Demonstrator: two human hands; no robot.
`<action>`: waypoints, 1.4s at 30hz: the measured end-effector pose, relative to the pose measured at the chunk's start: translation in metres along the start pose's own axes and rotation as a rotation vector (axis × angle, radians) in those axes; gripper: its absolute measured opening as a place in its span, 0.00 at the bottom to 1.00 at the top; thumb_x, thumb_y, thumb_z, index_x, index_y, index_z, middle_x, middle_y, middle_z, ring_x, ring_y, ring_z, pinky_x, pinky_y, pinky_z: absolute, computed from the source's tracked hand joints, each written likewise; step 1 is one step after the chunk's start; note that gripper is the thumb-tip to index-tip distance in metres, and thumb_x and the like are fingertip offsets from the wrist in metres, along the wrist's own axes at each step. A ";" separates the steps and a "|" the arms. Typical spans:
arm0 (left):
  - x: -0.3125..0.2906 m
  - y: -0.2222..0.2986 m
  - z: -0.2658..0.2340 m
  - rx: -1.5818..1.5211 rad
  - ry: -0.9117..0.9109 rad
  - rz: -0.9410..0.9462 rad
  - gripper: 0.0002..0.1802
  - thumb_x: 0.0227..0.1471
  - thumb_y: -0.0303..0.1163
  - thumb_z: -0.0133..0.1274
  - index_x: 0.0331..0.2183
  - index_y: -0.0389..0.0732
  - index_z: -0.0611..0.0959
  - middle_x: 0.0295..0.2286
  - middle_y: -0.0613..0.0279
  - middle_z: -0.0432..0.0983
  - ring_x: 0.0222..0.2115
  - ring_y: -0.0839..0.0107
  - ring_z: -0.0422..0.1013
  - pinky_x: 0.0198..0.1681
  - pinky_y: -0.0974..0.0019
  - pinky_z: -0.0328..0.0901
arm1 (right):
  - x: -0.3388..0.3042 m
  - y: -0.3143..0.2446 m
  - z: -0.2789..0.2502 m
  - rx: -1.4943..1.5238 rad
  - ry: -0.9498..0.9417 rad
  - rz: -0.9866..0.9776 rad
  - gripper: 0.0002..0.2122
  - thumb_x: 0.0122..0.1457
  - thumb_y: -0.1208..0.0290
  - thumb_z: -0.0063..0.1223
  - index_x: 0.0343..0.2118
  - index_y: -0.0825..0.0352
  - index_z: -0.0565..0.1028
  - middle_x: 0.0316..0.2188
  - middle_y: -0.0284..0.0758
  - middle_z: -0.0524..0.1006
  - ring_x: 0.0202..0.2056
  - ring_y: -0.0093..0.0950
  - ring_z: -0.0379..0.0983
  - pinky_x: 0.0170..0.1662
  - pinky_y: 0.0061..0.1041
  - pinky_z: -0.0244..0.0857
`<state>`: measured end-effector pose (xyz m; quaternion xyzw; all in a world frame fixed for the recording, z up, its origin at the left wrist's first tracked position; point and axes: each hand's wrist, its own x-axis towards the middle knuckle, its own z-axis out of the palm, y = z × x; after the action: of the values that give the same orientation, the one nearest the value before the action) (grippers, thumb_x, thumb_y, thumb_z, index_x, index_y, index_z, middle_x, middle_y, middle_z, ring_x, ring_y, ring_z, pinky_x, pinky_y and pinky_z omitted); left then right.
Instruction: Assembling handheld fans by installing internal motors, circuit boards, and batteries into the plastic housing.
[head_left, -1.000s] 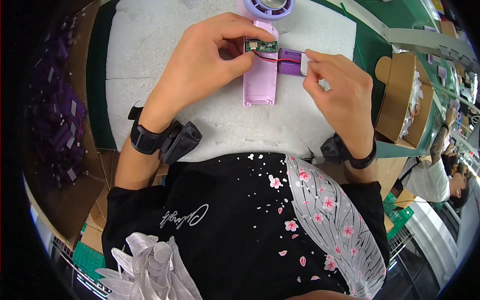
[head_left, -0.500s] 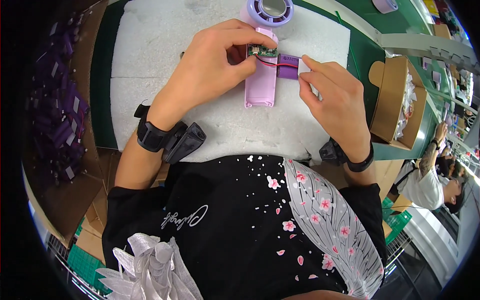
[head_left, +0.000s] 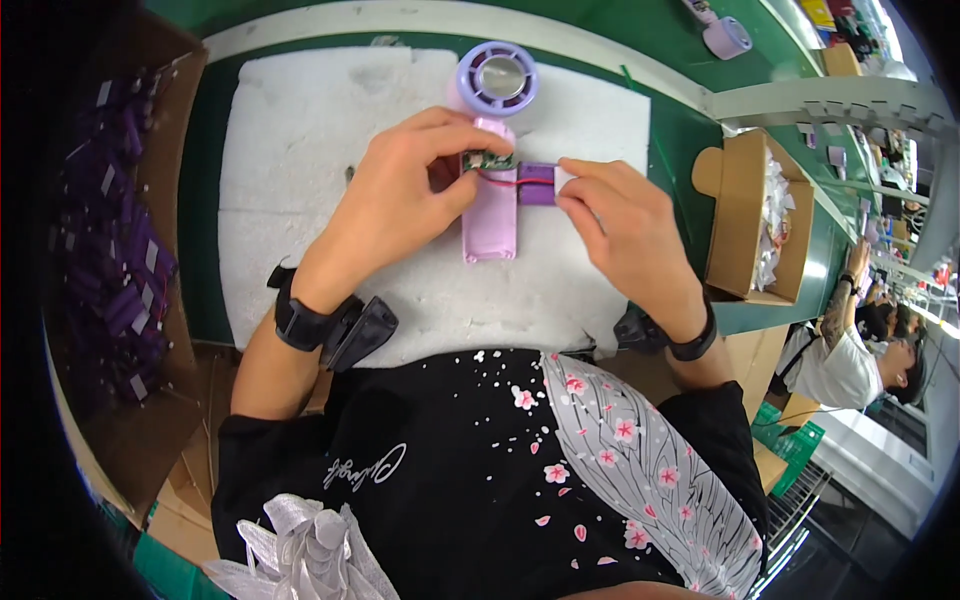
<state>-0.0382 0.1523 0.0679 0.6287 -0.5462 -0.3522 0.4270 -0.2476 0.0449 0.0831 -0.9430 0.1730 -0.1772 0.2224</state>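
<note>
A handheld fan lies on a white foam sheet, its round lilac head at the far end and its open pink handle shell toward me. Thumb and forefinger of my left hand close around a small green circuit board at the top of the shell. Red and dark wires run from the board to a purple battery pack just right of the shell. My right hand pinches the battery's white outer end. Its remaining fingers curl underneath.
A large carton of purple battery packs stands at my left. To the right, an open cardboard box holds white wrapped parts. Another lilac fan head sits on the green bench at the far right. A co-worker is beyond.
The view has shifted, so the bench sits lower and more of its far edge shows. Both hands keep their grips, and the battery stays beside the shell.
</note>
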 end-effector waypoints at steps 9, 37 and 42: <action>0.004 0.000 -0.001 -0.014 0.025 -0.025 0.19 0.41 0.18 0.49 0.38 0.38 0.83 0.39 0.58 0.75 0.30 0.75 0.70 0.34 0.75 0.66 | 0.007 0.004 0.010 -0.268 -0.155 -0.070 0.08 0.49 0.83 0.51 0.34 0.73 0.69 0.39 0.43 0.69 0.39 0.39 0.69 0.41 0.33 0.65; 0.002 -0.005 -0.003 0.203 0.085 0.116 0.17 0.40 0.24 0.61 0.38 0.45 0.85 0.37 0.54 0.78 0.29 0.65 0.76 0.32 0.69 0.70 | 0.012 0.007 -0.006 1.540 -0.531 0.509 0.37 0.41 0.82 0.62 0.58 0.70 0.58 0.38 0.40 0.72 0.37 0.30 0.75 0.42 0.27 0.70; 0.000 -0.002 -0.002 0.280 0.090 0.144 0.16 0.41 0.25 0.61 0.38 0.44 0.85 0.36 0.53 0.78 0.28 0.61 0.76 0.31 0.68 0.70 | 0.011 0.007 -0.007 1.625 -0.516 0.440 0.42 0.36 0.82 0.64 0.58 0.73 0.57 0.42 0.43 0.71 0.39 0.32 0.74 0.43 0.29 0.70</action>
<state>-0.0356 0.1523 0.0662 0.6566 -0.6139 -0.2126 0.3831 -0.2424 0.0320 0.0881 -0.4488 0.1155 0.0201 0.8859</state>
